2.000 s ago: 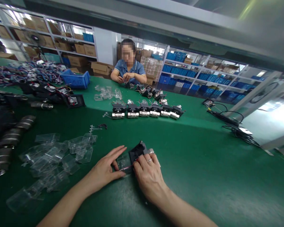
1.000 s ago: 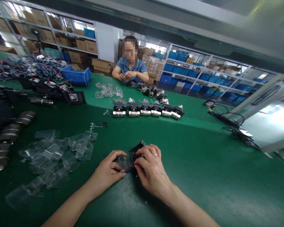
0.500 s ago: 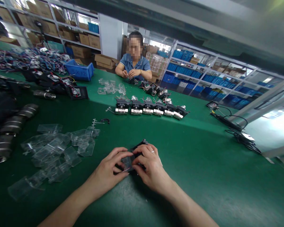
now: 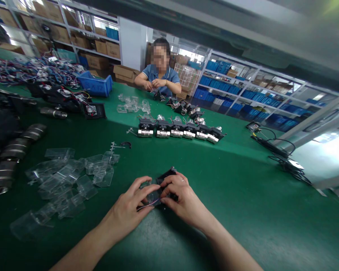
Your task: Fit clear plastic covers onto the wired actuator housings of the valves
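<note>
Near the front of the green table, my left hand [image 4: 131,201] is closed around a clear plastic cover [image 4: 152,195], fingers on its far side and thumb on its near side. Thin wires [image 4: 148,205] come out by the left thumb. My right hand [image 4: 179,192] grips a black housing [image 4: 167,174] that meets the cover's right side; most of the housing is hidden under the fingers. To the left lies a loose pile of clear plastic covers [image 4: 64,180].
A row of metal valves with black housings [image 4: 176,130] stands mid-table. Beyond it a co-worker [image 4: 161,75] handles small parts. Large metal fittings [image 4: 12,150], a blue bin [image 4: 95,83] and tangled wires [image 4: 31,69] are at left; black cables [image 4: 288,162] lie at right.
My fingers have shifted slightly on the cover and housing, and more of the cover and wires shows between my hands. The co-worker's hands have moved a little left.
</note>
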The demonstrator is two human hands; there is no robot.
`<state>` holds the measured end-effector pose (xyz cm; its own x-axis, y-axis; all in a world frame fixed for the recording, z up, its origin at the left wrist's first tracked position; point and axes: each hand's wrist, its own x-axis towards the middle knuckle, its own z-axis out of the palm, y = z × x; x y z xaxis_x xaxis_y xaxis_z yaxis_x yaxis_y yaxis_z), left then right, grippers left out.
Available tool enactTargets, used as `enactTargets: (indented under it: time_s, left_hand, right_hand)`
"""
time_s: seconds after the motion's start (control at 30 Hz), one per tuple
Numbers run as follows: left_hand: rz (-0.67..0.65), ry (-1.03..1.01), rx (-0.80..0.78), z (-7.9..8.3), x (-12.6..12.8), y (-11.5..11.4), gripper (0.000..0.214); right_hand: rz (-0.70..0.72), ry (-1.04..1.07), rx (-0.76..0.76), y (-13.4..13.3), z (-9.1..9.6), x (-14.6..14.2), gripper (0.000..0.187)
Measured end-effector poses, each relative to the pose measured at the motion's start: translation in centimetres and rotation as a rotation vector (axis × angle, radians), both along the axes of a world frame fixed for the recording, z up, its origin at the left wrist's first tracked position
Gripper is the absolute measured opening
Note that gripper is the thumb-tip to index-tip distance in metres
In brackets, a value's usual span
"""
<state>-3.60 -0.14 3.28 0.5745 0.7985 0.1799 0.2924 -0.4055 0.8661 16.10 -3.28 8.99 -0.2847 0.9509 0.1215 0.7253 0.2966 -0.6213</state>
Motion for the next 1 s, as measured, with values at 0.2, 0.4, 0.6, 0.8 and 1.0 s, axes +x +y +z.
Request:
enactTargets:
  time_s: [0.2,0.4,0.6,0.8,1.0]
  left_hand:
    - [0.005,0.052,0.086,-0.03,-0.08,0.02,0.037]
    - [0.011,0.106,0.121,0.42,0.01,0.08,0.036]
    - [0.002,0.112,0.119,0.58,-0.12,0.10,0.036]
    - [0.016,0.039,-0.008,0.28,-0.09,0.16,0.037]
    - [0.032,0.019,-0.006,0.09,-0.09,0.13,0.037]
  right_hand:
    - [0.007,-0.006,0.024,-0.01,-0.10,-0.09,0.011]
    - [0.070,-0.052,0.052,0.12,-0.58,0.15,0.009]
    - [0.124,-0.089,0.035,0.09,-0.13,0.39,0.006]
    - [0.131,-0.037,0.085,0.25,-0.48,0.46,0.008]
    - [0.118,-0.047,0.144,0.34,-1.00,0.42,0.008]
